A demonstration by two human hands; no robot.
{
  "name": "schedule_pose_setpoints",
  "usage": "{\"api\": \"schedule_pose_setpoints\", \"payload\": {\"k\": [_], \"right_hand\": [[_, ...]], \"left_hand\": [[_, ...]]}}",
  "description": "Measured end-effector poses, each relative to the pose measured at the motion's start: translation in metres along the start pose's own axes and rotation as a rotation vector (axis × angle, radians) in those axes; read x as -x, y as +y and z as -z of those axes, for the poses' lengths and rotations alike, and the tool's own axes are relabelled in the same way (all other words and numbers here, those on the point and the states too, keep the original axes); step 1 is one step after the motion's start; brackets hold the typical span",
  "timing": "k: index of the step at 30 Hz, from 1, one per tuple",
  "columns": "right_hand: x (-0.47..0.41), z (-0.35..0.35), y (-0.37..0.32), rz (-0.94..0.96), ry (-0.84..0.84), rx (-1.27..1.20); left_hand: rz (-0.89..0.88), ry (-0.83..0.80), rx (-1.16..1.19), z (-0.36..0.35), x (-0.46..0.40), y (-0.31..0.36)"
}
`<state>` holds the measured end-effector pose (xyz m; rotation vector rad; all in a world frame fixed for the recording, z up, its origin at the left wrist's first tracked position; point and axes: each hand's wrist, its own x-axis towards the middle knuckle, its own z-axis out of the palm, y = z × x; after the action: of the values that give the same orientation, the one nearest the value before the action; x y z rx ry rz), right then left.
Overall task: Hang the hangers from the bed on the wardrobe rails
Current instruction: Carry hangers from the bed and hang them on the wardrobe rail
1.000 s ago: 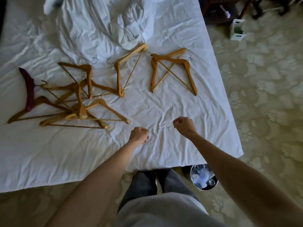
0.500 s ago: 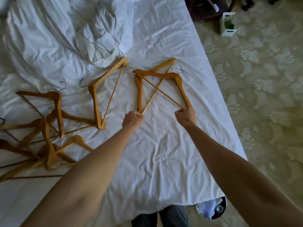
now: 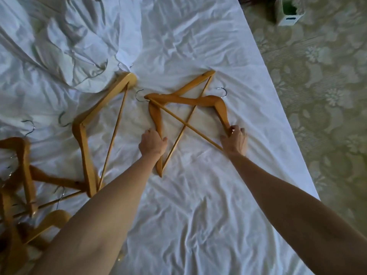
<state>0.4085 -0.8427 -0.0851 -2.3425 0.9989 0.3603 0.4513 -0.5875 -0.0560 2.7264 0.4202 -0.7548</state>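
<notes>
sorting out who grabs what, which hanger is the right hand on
The right hand grips the hanger whose hook points toward the bed's right edge, lying across the second hanger.

Hangers [image 3: 185, 100] of smooth, lightly glossy amber wood with shiny metal hooks [image 3: 223, 91]; the bed [image 3: 198, 215] wears matt, creased white cloth; patterned carpet [image 3: 327, 96] at three o'clock.

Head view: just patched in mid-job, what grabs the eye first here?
Two crossed wooden hangers lie mid-bed on the white sheet, with the left hand gripping one and the right hand gripping the other. A tangled pile of hangers sits at the left edge, below rumpled bedding.
</notes>
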Motion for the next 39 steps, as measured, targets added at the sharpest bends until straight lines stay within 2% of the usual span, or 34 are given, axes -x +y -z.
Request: {"api": "schedule_pose_setpoints", "payload": {"k": [5,9,13,15,18,21,24,30,33,39], "right_hand": [[0.006,0.003,0.011,0.034,0.074,-0.199],[0.052,0.022,0.03,0.0,-0.008,-0.319],[0.125,0.047,0.05,0.001,-0.208,-0.463],[0.162,0.057,0.057,-0.014,-0.218,-0.502],[0.213,0.079,0.057,0.016,-0.183,-0.475],[0.259,0.102,0.05,0.079,-0.216,-0.443],[0.308,0.124,0.047,0.17,-0.29,-0.389],[0.398,0.148,0.045,0.326,-0.516,-0.351],[0.442,0.149,0.047,0.388,-0.685,-0.291],[0.527,0.132,0.048,0.552,-0.891,-0.155]], "left_hand": [[0.083,0.003,0.145,-0.007,-0.031,0.001],[0.09,-0.05,0.263,0.004,-0.007,-0.013],[0.193,-0.061,0.419,0.013,0.048,-0.044],[0.237,-0.077,0.532,0.016,0.083,-0.061],[0.269,-0.092,0.714,0.027,0.151,-0.078],[0.315,-0.142,0.889,0.043,0.221,-0.091],[0.332,-0.179,0.996,0.062,0.29,-0.106],[0.25,-0.214,1.108,0.079,0.406,-0.137],[0.281,-0.156,1.179,0.072,0.464,-0.166],[0.484,0.095,1.366,0.049,0.561,-0.233]]}}
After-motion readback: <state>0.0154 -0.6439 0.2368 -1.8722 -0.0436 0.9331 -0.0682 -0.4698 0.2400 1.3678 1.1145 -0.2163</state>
